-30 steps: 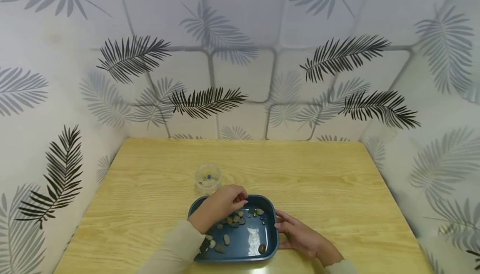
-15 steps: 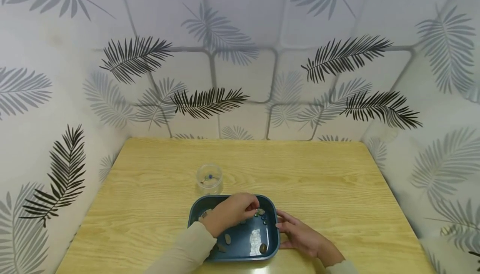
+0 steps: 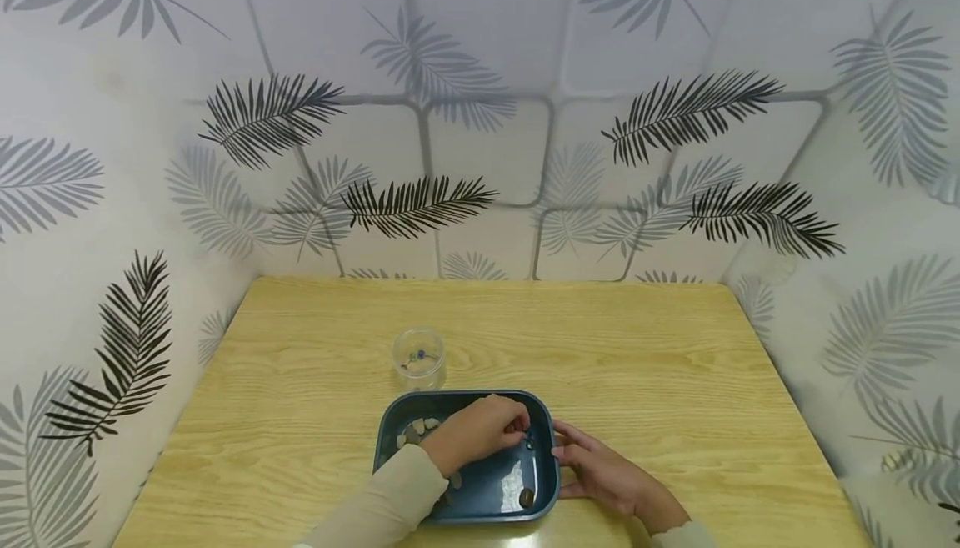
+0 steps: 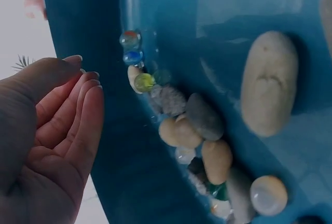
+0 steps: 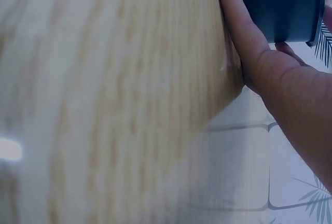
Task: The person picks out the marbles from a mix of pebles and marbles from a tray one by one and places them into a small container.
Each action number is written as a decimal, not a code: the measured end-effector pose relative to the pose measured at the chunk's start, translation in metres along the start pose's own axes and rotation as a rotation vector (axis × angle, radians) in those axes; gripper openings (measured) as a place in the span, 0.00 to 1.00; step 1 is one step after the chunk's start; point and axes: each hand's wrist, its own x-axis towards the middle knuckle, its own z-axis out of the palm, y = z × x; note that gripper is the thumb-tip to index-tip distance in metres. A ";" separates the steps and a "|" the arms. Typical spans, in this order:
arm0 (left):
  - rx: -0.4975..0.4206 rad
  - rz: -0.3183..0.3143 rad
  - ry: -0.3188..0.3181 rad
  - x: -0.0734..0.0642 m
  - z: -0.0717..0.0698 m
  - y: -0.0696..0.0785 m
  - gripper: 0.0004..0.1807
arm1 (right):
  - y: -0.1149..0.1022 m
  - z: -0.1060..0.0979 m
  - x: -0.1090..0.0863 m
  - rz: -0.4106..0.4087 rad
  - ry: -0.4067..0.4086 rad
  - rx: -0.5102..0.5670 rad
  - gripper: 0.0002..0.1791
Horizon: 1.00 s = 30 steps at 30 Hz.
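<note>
A dark blue rectangular tray holds pebbles and glass marbles. My left hand hangs over its far right part, palm inward. In the left wrist view the left thumb tip lies close to the fingertips, and nothing shows between them. Beside that hand, along the tray wall, are a blue marble, a yellow-green marble, and several pebbles; a large cream stone lies apart. My right hand rests with straight fingers against the tray's right outer wall. The left arm hides part of the stones.
A clear round container with a few small colored pieces stands just behind the tray's left part. A brown stone sits in the tray's near right corner. The wooden table meets leaf-patterned walls at the back and sides.
My left hand has moved right and slightly nearer across the tray, from above the pebble cluster to the marbles near the right wall. The right hand has stayed at the tray's side.
</note>
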 end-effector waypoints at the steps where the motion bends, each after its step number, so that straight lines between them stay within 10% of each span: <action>1: 0.004 0.001 -0.002 0.000 0.001 0.000 0.04 | 0.000 0.000 0.000 -0.001 -0.004 0.001 0.33; 30: 0.055 -0.026 -0.067 0.013 0.024 -0.004 0.02 | -0.004 0.003 -0.002 -0.007 0.012 -0.038 0.33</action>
